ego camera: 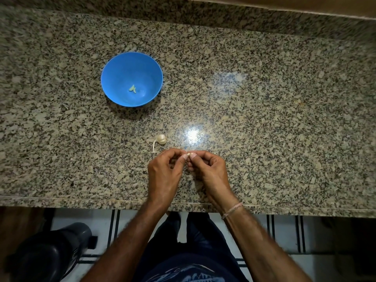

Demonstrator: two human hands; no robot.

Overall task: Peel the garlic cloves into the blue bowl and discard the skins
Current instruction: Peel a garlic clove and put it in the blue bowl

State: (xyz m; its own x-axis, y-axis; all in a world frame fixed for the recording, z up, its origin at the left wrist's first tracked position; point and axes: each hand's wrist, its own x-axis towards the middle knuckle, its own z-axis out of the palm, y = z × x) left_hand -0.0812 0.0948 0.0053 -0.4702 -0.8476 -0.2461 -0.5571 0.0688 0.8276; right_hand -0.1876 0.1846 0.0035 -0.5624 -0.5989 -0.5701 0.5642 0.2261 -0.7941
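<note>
At far left, below the near edge of the worktop (264,119), I see a dark rounded object (48,255) standing on the tiled floor (284,231). I cannot tell what it is.

Moving right, the blue bowl (122,66) sits upright on the speckled granite, left of centre and well apart from both hands. Two pale peeled cloves (132,88) lie touching each other near the middle of its base.

Next, a small garlic bulb (161,140) rests on the worktop between the bowl and the hands. Its dry stem (154,147) points toward the near edge. The bulb lies near the left fingertips and is not in contact with them.

Left hand (164,171): positioned over the front part of the worktop, fingers curled. Its grip is narrow, with thumb and forefinger pinching one side of a garlic clove (190,154).

I find the clove held between the two hands, mostly hidden by the fingertips. I cannot tell how much skin is on it. A bright glare patch (193,135) shows on the granite just beyond it.

Right hand (209,169): mirrors the left. Its grip is narrow, with thumb and forefinger pinching the opposite side of the same clove and the other fingers curled beneath. A thin pale thread band (232,210) circles the right wrist.
</note>
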